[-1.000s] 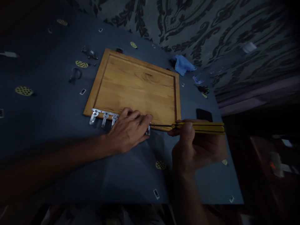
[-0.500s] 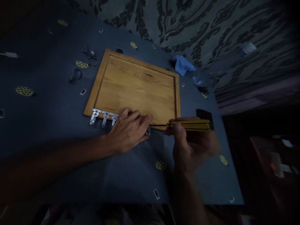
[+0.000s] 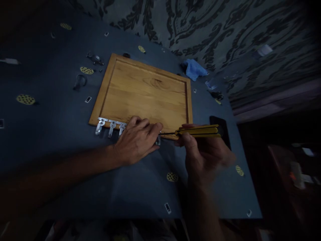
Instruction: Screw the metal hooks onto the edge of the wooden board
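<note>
A framed wooden board (image 3: 147, 90) lies flat on the blue tabletop. Along its near edge runs a silver metal hook rail (image 3: 113, 125), whose hooks hang over the side toward me. My left hand (image 3: 137, 140) covers the middle and right part of this rail, fingers curled and pressing it against the board. A yellow-handled screwdriver (image 3: 200, 131) is gripped in my right hand (image 3: 205, 154), held nearly level and pointing left. Its thin shaft reaches the rail's right end beside my left fingers; the tip is hidden there.
A blue cloth (image 3: 194, 69) lies behind the board's far right corner. A dark flat object (image 3: 220, 129) rests past my right hand. Small metal pieces (image 3: 95, 59) and a dark curved piece (image 3: 79, 81) sit left of the board. A patterned wall (image 3: 200, 26) rises behind the table.
The screwdriver's handle has shifted slightly left and its yellow grips appear turned a little in my right hand. My left hand stays in place on the rail.
</note>
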Motion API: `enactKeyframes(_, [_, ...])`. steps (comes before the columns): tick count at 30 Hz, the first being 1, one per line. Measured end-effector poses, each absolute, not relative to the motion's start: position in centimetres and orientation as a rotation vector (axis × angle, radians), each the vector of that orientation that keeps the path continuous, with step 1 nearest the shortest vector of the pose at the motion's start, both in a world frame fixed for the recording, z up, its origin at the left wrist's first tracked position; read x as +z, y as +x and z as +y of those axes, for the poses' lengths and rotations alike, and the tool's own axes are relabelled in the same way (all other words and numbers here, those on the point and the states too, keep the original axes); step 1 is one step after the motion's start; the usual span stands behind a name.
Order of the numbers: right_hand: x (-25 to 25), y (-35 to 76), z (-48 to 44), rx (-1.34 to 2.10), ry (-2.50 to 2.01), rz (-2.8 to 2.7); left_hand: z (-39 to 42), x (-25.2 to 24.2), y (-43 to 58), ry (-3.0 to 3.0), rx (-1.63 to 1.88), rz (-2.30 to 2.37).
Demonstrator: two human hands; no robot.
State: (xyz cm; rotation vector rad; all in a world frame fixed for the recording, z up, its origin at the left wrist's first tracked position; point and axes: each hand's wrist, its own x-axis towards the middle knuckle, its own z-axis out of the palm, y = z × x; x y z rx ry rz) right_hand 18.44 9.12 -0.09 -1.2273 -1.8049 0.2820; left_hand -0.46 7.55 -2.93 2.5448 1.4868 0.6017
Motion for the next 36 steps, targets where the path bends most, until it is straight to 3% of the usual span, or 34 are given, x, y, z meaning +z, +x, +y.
enactKeyframes(13, [-1.7, 17.5, 8.0, 0.118, -1.264, -1.739, 7.6, -2.8, -0.4, 2.538, 0.580, 1.485])
enactKeyframes(23, [-0.1, 15.6, 8.7, 0.157, -1.027, -1.299, 7.5, -2.8, -0.6, 2.563, 0.571, 1.472])
enactKeyframes(36, [0.5, 16.3, 9.0, 0.244, -1.029, -1.350, 7.5, -2.7, -0.7, 2.511, 0.632, 1.480])
